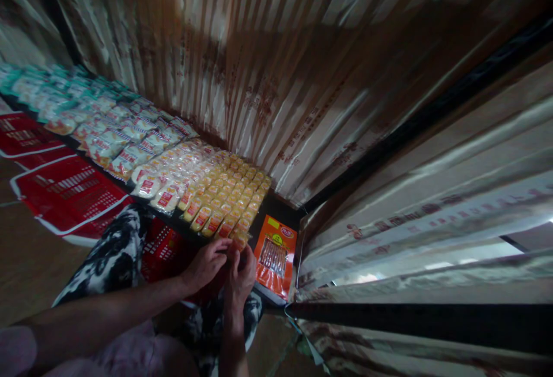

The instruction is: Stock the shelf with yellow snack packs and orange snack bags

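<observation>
At the front right corner of the rows, a small yellow snack packet with a red label (239, 239) sits between the fingertips of both my hands. My left hand (208, 260) pinches its left side, and my right hand (242, 273) grips its near right side. Behind it stand tight rows of similar yellow packets (220, 198). To their left are paler packets with red labels (166, 197). An orange snack bag with a clear window (275, 256) lies flat just right of my right hand.
White and teal snack bags (56, 92) fill the far left of the dark shelf. Red baskets or crates (71, 190) stand below its front edge. Printed plastic sheeting (259, 77) hangs behind and to the right, with a dark frame bar (415, 112) crossing it.
</observation>
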Tool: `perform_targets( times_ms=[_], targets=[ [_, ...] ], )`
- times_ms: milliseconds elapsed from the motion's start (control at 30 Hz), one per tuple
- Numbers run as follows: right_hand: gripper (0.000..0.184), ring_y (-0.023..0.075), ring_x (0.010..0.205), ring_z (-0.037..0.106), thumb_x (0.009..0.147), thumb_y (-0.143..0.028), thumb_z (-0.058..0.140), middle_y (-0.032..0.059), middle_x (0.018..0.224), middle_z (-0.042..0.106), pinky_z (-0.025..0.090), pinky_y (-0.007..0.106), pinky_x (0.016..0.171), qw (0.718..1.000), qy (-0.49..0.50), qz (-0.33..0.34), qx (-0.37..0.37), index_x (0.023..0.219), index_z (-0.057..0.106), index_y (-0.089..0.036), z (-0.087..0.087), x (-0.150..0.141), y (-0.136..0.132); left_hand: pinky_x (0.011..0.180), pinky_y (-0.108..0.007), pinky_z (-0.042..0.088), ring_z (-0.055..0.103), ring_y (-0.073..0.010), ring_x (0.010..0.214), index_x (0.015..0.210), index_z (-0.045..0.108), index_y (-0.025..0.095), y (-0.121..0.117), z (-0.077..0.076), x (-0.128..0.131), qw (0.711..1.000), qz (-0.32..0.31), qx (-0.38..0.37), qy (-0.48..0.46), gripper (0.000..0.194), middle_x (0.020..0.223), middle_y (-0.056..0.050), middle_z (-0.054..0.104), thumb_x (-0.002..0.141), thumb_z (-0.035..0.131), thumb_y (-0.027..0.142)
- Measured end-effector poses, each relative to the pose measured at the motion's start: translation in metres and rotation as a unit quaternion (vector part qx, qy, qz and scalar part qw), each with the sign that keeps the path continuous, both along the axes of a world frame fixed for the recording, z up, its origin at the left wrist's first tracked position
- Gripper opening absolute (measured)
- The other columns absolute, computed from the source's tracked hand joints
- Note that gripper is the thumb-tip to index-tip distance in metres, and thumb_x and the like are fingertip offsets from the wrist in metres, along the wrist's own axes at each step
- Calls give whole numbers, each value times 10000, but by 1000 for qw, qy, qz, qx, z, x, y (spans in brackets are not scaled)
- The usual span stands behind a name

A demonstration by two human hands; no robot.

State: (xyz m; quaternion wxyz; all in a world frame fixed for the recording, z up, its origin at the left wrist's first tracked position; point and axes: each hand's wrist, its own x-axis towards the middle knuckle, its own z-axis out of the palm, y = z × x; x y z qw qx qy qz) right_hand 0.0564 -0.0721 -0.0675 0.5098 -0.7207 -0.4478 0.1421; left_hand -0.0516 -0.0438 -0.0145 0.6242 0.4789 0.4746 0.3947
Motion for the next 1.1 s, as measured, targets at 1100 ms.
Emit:
perform_targets(
  times_ms=[1100],
  targets=[
    [437,228,882,601,880,-502,416,118,970,638,459,355,798,999,15,14,-48,1088,571,-150,1,-2,19,1096,-395,382,436,-200,1295,1231,575,163,6,-23,-16,833,-89,447,313,455,1358,-84,532,839,373,50]
  ],
)
